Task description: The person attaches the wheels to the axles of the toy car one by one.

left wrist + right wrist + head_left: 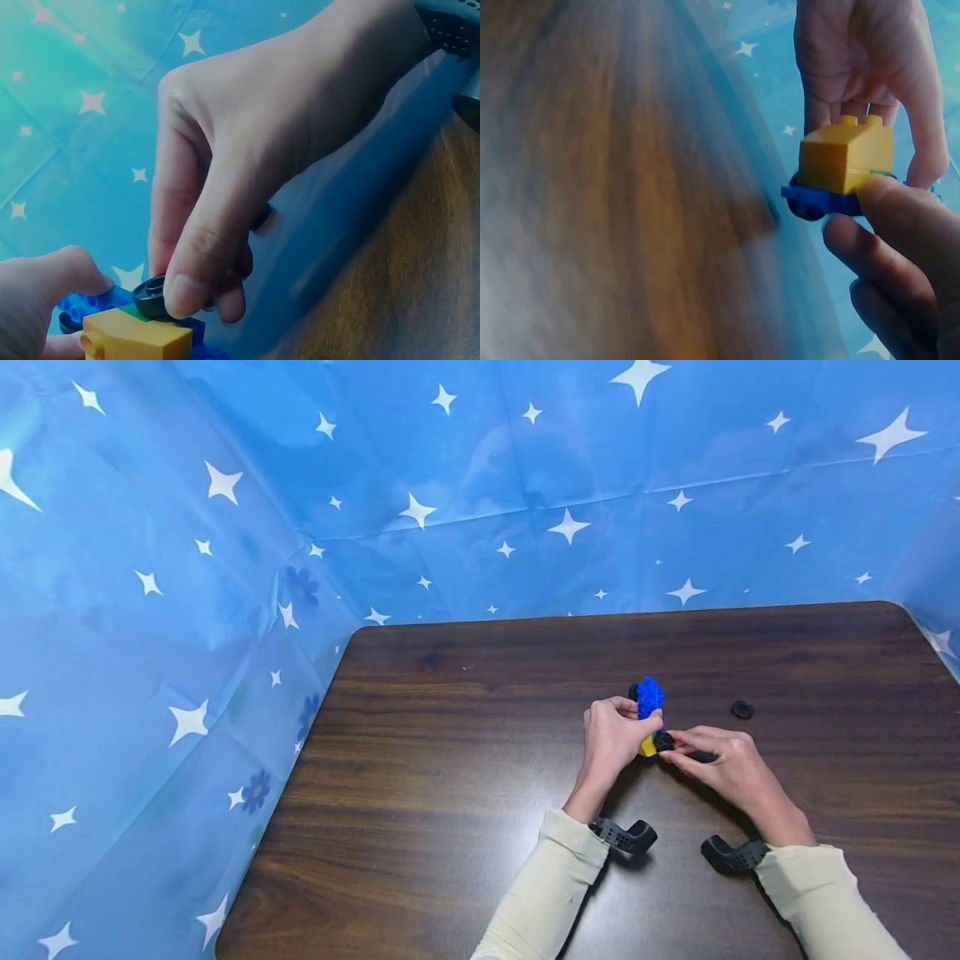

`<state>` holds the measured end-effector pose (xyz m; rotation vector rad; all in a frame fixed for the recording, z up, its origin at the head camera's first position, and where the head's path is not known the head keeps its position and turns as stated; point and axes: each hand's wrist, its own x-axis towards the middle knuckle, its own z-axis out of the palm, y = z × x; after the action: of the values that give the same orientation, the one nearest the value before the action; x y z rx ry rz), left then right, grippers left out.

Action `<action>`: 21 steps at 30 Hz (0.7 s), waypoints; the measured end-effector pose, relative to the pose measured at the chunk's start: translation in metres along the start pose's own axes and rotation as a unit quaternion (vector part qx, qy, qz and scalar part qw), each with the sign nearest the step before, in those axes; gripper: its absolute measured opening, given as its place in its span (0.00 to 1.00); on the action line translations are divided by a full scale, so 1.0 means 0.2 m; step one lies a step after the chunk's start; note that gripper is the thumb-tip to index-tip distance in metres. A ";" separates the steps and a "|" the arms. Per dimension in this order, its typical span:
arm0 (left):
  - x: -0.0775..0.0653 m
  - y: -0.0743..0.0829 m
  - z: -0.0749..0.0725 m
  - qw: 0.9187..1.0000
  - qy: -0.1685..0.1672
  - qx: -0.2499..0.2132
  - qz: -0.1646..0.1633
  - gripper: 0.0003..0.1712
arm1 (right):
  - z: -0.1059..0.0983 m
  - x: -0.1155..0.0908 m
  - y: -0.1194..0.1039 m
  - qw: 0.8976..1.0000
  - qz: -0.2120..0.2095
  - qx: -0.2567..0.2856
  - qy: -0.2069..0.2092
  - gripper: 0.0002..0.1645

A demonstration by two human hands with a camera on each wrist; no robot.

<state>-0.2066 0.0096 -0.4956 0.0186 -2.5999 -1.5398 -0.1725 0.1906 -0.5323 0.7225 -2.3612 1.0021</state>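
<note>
One toy-brick car (pixel 650 695), blue and yellow, held over wooden bench (pixel 420 735). My left fingers (pixel 626 703) grasp its blue part; my right fingers (pixel 690 736) pinch black wheel (pixel 664 742) at its side. Loose wheel (pixel 742 709) lies on bench, farther off to right. Car looks light, stiff, slightly slick plastic: best taken by its long sides.

Left wrist view: bottom edge cuts off yellow block (pixel 139 341).

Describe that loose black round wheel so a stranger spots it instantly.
On the dark brown wood-grain table, look just beyond the person's bare right hand. The small black round wheel there touches no hand, unlike the black toy wheel being pinched.
</note>
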 end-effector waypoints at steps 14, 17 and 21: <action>0.03 -0.01 0.00 0.999 0.010 -0.027 -0.024 0.20 | 0.02 0.00 0.00 0.998 0.046 0.020 0.035 0.18; 0.03 -0.01 0.00 0.999 0.013 -0.032 -0.033 0.20 | 0.02 0.00 0.00 0.998 0.046 0.023 0.034 0.18; 0.02 -0.01 0.01 0.998 0.010 -0.031 -0.044 0.20 | 0.03 -0.02 0.01 0.998 0.049 0.019 0.029 0.19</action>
<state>-0.2104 0.0090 -0.4980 0.1452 -2.5666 -1.6390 -0.1718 0.1882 -0.5396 0.5873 -2.3525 1.0982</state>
